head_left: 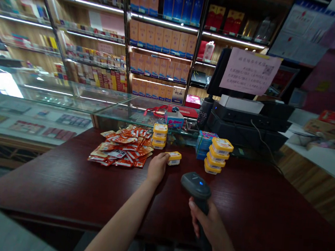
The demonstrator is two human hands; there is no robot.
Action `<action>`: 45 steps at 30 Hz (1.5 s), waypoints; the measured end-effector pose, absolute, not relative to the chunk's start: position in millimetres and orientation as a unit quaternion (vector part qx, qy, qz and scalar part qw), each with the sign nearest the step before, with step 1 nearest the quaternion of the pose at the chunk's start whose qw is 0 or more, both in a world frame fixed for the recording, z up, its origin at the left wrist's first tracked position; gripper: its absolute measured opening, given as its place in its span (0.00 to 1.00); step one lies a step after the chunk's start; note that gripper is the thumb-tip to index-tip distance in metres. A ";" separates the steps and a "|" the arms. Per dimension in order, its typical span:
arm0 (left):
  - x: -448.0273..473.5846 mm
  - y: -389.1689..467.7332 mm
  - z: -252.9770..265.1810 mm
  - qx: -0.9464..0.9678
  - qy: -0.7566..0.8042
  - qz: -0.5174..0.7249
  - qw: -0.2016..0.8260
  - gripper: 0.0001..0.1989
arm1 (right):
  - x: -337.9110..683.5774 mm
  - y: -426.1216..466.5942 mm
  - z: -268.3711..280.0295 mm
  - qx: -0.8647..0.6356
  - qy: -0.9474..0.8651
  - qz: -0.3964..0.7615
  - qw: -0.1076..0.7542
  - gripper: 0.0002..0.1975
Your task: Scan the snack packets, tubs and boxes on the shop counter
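Note:
My left hand point(157, 167) is closed on a small yellow-lidded plastic tub point(174, 158), held by its left end on or just above the table. A dark handheld barcode scanner point(196, 184) is gripped in my right hand point(208, 221); a blue light shows on its top and its head points toward the tub. Behind the left hand stands a stack of similar yellow tubs point(159, 136). Another, leaning stack of yellow tubs point(218, 155) stands farther right, beside a blue stack of small packs point(203, 145). Left of my hand lies a heap of orange-red packets point(123, 147).
The dark red table point(68, 187) meets a glass display counter point(111, 113) at the back. A monitor point(217, 73) with a pink paper notice stands above a black machine point(245, 129). Shelves of boxed goods point(161, 37) fill the back wall. A small blue-pink box point(174, 120) sits on the glass.

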State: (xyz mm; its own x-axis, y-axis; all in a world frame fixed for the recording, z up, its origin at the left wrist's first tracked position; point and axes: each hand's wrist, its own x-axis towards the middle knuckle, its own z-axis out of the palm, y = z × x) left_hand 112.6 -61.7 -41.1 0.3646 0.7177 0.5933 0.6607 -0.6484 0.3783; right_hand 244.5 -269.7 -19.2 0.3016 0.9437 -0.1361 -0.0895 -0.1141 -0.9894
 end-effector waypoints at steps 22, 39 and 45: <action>120.7 -68.0 -52.9 0.889 0.270 0.365 0.057 0.12 | 284.6 -265.4 -34.0 -0.440 -0.294 0.574 0.625 0.19; 190.0 -66.5 -43.0 0.894 0.269 0.336 0.129 0.10 | 308.5 -266.1 -61.8 -0.333 -0.244 0.609 0.677 0.15; 175.3 -69.0 -37.4 0.902 0.251 0.342 0.086 0.12 | 309.6 -268.4 -63.9 -0.331 -0.241 0.615 0.674 0.15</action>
State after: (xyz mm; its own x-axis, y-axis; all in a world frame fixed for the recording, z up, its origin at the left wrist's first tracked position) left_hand 175.3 -69.0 -37.4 0.6409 0.5108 0.5731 0.3938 -0.8596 0.3257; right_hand 309.6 -268.4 -63.9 0.1276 0.9884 -0.0829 -0.6698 0.0242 -0.7422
